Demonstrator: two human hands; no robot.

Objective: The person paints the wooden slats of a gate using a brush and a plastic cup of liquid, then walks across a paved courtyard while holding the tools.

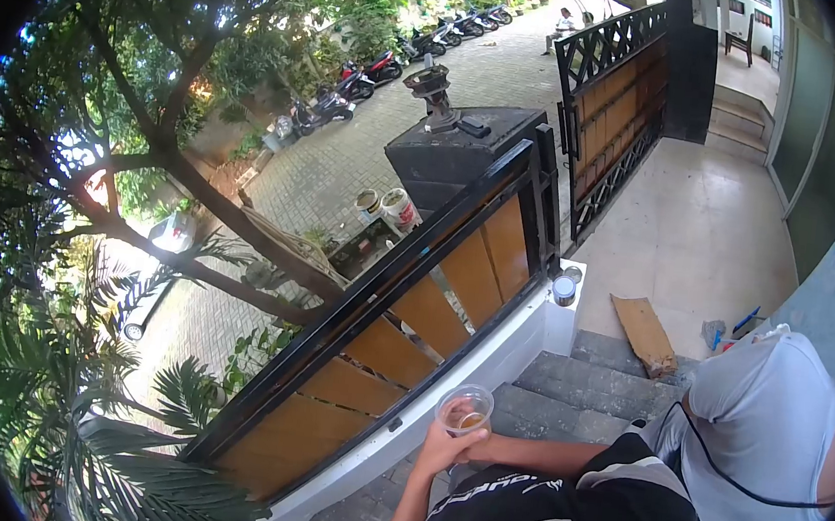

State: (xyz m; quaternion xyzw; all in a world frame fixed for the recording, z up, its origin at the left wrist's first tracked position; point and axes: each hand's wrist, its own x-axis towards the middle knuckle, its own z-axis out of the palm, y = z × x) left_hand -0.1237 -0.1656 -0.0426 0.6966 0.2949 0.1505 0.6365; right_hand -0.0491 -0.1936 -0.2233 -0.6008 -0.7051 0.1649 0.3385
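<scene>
A clear plastic cup point(465, 406) with a little brownish liquid at its bottom is held upright in front of me, near the railing. My left hand point(438, 449) wraps around its lower side. Against the base of the cup and the left hand rests my right hand point(469, 444), fingers curled. Part of each hand's grip is hidden by the other hand and the cup. Both forearms come out of a black and grey shirt point(553, 520).
A black metal railing with brown panels point(412, 322) runs beside the grey steps point(575, 396). A person in a light grey shirt point(763, 434) sits close at right. Cardboard point(644, 335) and a can point(563, 291) lie near the steps. Parked motorbikes point(359, 82) line the paved yard.
</scene>
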